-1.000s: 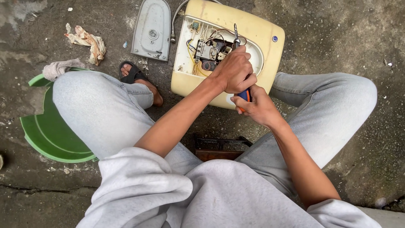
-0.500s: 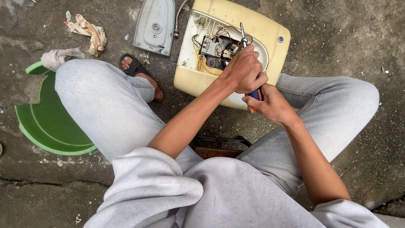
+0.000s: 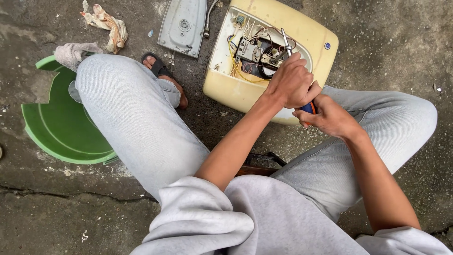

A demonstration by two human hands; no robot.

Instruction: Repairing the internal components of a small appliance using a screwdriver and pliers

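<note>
A cream-yellow appliance casing (image 3: 309, 33) lies open on the concrete, showing wires and a switch block (image 3: 252, 52) inside. My left hand (image 3: 292, 82) is closed around a hand tool whose metal tip (image 3: 285, 42) reaches into the wiring. Just below it, my right hand (image 3: 330, 115) grips the tool's blue and orange handle (image 3: 309, 108). The two hands touch each other over the casing's near edge. Most of the tool is hidden inside my fists.
A grey cover plate (image 3: 181, 23) lies left of the casing. A broken green plastic basin (image 3: 56, 137) sits by my left knee, with rags (image 3: 106, 21) and a grey cloth (image 3: 71, 52) behind it. My sandalled foot (image 3: 163, 75) rests near the casing. A dark low stool (image 3: 259, 163) is under me.
Both hands keep their grip on the tool at the same spot in the casing. The view has drifted a little, so everything sits slightly further right and higher in the picture.
</note>
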